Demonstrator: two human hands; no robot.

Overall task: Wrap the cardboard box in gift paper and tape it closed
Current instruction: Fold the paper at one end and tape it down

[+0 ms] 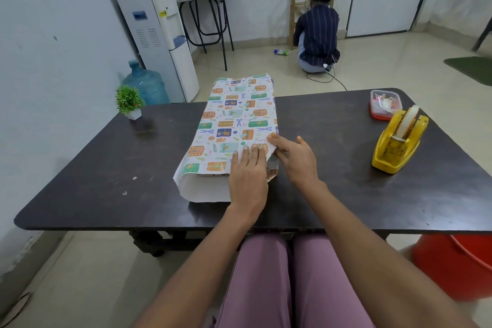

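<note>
The gift paper (234, 125) is laid lengthwise across the middle of the dark table (332, 168), folded over into a long sleeve; the cardboard box is not seen, being covered by the paper. The sleeve's far end overhangs the table's far edge, and its near end stands open, the plain white underside being shown. The left hand (249, 170) is laid flat on the paper's near right part, fingers straight and pressing down, nothing being clasped. The right hand (292, 154) is set just beside it at the paper's right edge, where the edge is pinched between thumb and fingers. A yellow tape dispenser (398, 141) is placed well to the right of the paper, with a small lidded container (384, 106) just beyond it. A small potted plant (129, 101) is placed well to the left of the paper, near the table's far edge.
</note>
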